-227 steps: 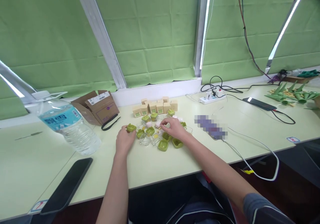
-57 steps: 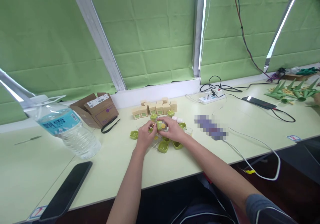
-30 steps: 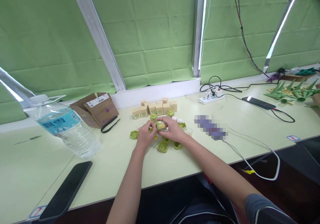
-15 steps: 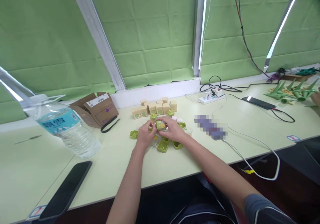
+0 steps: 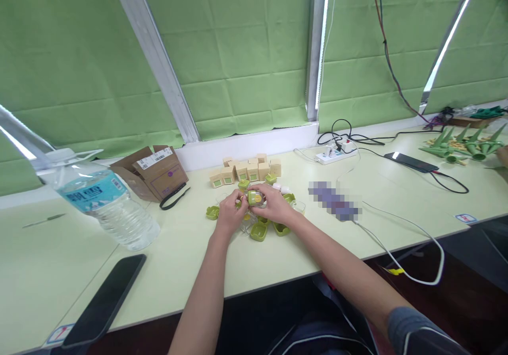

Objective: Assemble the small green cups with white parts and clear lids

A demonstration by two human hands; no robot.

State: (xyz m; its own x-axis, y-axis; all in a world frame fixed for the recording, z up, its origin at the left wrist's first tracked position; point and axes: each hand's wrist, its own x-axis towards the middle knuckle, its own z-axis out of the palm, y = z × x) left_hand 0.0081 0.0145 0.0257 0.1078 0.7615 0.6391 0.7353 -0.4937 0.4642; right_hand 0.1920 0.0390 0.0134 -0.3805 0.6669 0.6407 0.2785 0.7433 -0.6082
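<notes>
My right hand (image 5: 274, 205) is closed around a small green-and-clear container (image 5: 254, 198) with a round yellow mark on its side. It lies sideways just above the table. At the container's left end, the fingers of my left hand (image 5: 230, 211) are pinched together against it; whether a smaller part is between them is hidden. Under and around both hands lie several loose green cup-like parts (image 5: 259, 231), clear pieces and white round pieces (image 5: 284, 189). A green part (image 5: 212, 212) sits left of my left hand, and another green piece (image 5: 271, 179) is beyond my right.
Several small cardboard boxes (image 5: 252, 171) stand behind the parts. To the left are an open brown carton (image 5: 164, 180), a big water bottle (image 5: 119, 212) and a black phone (image 5: 105, 299). A power strip (image 5: 335, 155), cables and green cone-shaped pieces (image 5: 476, 146) are on the right.
The container has turned slightly in my fingers, its yellow mark shifting a little. Both hands stay in the same place.
</notes>
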